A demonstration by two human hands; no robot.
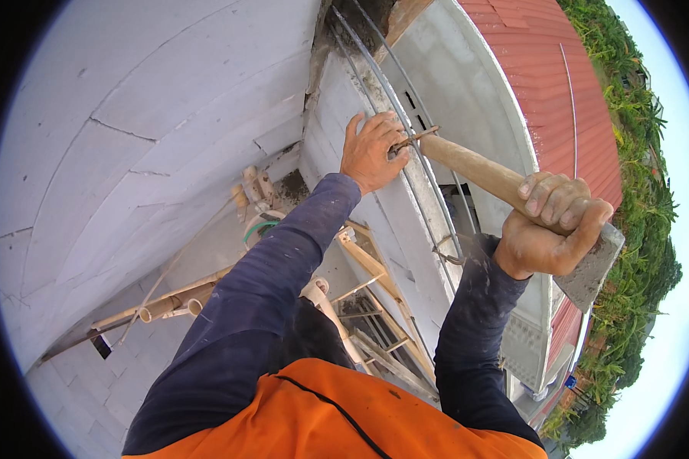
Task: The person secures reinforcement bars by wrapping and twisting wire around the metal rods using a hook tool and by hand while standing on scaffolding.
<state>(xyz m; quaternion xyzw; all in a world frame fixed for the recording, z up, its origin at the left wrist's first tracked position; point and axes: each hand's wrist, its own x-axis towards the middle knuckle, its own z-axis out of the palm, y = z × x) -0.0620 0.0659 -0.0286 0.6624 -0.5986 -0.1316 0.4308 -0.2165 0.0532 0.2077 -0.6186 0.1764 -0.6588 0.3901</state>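
Gripping a wooden handle (475, 170) near its heavy end, our right hand (553, 228) is wrapped tight around it, fingers folded over the top, with the grey metal head (593, 269) of the tool jutting out just below the fist. The handle's far end points toward our left hand (371, 151), which rests against the top edge of a white block wall (360, 191) with its fingers curled around a thin steel rod (417, 164), one of several bent bars running along that edge. A small metal hook or wire (415, 138) sits between the handle's tip and the left fingers; we cannot tell whether it is pinched. Both our forearms wear dark blue sleeves above an orange vest (321, 417). Below lie wooden scaffolding (379, 306) and pale pipes (168, 306); a red roof (543, 69) spreads beyond the wall.
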